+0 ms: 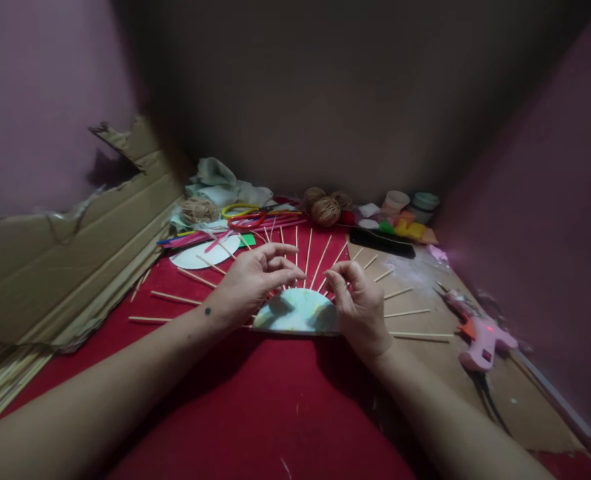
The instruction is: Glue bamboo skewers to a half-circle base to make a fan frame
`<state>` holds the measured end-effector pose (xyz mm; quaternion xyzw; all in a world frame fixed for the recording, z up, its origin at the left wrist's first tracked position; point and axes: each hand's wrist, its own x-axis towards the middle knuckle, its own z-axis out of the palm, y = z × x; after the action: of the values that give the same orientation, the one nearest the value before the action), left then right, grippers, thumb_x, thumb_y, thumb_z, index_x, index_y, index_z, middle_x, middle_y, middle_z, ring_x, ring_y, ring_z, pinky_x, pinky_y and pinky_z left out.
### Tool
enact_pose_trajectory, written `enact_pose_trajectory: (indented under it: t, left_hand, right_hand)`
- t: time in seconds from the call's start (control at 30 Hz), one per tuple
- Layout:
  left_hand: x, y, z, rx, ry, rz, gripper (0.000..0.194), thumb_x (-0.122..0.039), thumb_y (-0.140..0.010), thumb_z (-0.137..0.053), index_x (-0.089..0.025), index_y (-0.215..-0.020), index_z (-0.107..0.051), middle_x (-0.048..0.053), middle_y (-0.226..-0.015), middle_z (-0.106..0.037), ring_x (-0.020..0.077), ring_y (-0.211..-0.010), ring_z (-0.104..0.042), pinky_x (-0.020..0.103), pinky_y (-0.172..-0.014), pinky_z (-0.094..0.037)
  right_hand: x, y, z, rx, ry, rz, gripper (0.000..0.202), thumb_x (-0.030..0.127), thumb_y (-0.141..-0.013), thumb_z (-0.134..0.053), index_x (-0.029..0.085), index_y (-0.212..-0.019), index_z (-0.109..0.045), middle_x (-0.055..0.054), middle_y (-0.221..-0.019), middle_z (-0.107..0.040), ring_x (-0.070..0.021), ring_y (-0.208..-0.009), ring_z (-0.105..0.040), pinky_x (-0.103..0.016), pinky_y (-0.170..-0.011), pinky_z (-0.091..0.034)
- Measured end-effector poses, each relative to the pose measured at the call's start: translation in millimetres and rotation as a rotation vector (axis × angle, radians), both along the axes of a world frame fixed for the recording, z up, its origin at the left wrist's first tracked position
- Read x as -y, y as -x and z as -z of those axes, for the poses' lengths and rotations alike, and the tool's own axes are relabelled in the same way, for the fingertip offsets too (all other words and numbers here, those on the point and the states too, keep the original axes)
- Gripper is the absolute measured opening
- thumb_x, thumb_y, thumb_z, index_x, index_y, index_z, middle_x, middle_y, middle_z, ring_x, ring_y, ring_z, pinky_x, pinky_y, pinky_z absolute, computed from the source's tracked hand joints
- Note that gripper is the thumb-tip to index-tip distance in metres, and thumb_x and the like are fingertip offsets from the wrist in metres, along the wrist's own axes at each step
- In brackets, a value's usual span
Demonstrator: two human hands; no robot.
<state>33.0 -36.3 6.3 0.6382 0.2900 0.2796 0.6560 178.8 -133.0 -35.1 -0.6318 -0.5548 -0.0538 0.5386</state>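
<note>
Pinching at the fan's middle, the left hand (255,277) has its fingers (288,250) curled and drawn together just above the pale half-disc (295,312); whether they clamp a stick or a strand cannot be told. The right hand (358,303) sits close opposite, thumb and forefinger tips brought together near the base of one wooden stick, with nothing distinct visible between them. Directly beneath both hands lies the half-disc, flat on the red desk (255,407), and from under its curved edge the wooden sticks (320,257) fan outward to both sides and beyond the fingers. Past the fingertips lie jute twine balls (325,211), a red and yellow pair of scissors (245,217), coloured straws (190,238) and a white disc (203,255). Further out to the right of the right hand rests a pink glue gun (480,333) on a brown cardboard sheet (525,407), with a black comb (381,242) and small paint pots (410,202) beyond it. To the left of the left hand leans torn corrugated cardboard (75,247).
</note>
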Motion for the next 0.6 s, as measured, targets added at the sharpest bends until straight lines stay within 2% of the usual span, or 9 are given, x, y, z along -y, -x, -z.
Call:
enact_pose_trajectory:
  t: [0.1, 0.17, 0.23, 0.37, 0.5, 0.6]
  left_hand:
    - [-1.3, 1.2, -1.5, -0.076, -0.114, 0.038, 0.024, -0.027, -0.071, -0.069, -0.016, -0.092, -0.065, 0.001, -0.070, -0.067, 0.0145, -0.064, -0.060, 0.027, -0.059, -0.045]
    - [-2.2, 2.5, -3.1, -0.157, -0.251, 0.092, 0.012, -0.026, -0.072, -0.067, -0.017, -0.080, -0.068, 0.001, -0.068, -0.066, 0.0137, -0.063, -0.058, 0.026, -0.060, -0.044]
    - [-2.3, 4.1, -4.9, -0.211, -0.400, 0.124, 0.009, -0.026, -0.073, -0.066, -0.018, -0.073, -0.069, 0.000, -0.067, -0.066, 0.0130, -0.063, -0.057, 0.025, -0.060, -0.043]
    - [-1.9, 7.1, -7.4, -0.247, -0.561, 0.158, 0.013, -0.027, -0.077, -0.063, -0.017, -0.073, -0.070, 0.000, -0.066, -0.066, 0.0129, -0.063, -0.056, 0.024, -0.059, -0.041]
    - [-8.6, 8.9, -5.3, -0.311, -0.621, 0.211, 0.017, -0.028, -0.081, -0.058, -0.017, -0.073, -0.068, 0.001, -0.066, -0.065, 0.0130, -0.061, -0.055, 0.025, -0.059, -0.040]
    - [-17.5, 10.5, -0.7, -0.397, -0.740, 0.242, 0.019, -0.033, -0.081, -0.059, -0.016, -0.085, -0.068, 0.004, -0.080, -0.066, 0.0172, -0.074, -0.057, 0.028, -0.069, -0.042]
  right_hand:
    - [1.3, -1.5, -2.4, -0.103, 0.024, -0.029, 0.019, 0.026, -0.092, -0.046, 0.021, -0.075, -0.052, 0.002, -0.061, -0.055, -0.0114, -0.056, -0.051, -0.027, -0.056, -0.043]
    - [1.8, -2.0, -5.4, -0.120, 0.023, -0.034, 0.021, 0.025, -0.092, -0.045, 0.021, -0.073, -0.051, 0.003, -0.060, -0.054, -0.0104, -0.055, -0.051, -0.026, -0.055, -0.043]
    - [1.9, -2.7, -7.9, -0.131, 0.014, -0.040, 0.017, 0.022, -0.091, -0.045, 0.020, -0.074, -0.051, 0.002, -0.063, -0.055, -0.0101, -0.056, -0.052, -0.026, -0.056, -0.044]
    - [2.5, -4.4, -8.8, -0.192, -0.013, -0.067, 0.005, 0.019, -0.086, -0.047, 0.020, -0.084, -0.051, 0.001, -0.071, -0.059, -0.0110, -0.062, -0.056, -0.027, -0.058, -0.047]
    - [7.1, -3.5, -7.7, -0.215, -0.031, -0.059, 0.013, 0.011, -0.082, -0.041, 0.021, -0.085, -0.049, 0.001, -0.072, -0.059, -0.0098, -0.059, -0.054, -0.026, -0.054, -0.045]
    - [12.5, -1.5, -9.1, -0.257, -0.055, -0.075, 0.016, 0.011, -0.082, -0.042, 0.020, -0.092, -0.051, 0.001, -0.074, -0.060, -0.0097, -0.059, -0.055, -0.026, -0.054, -0.047]
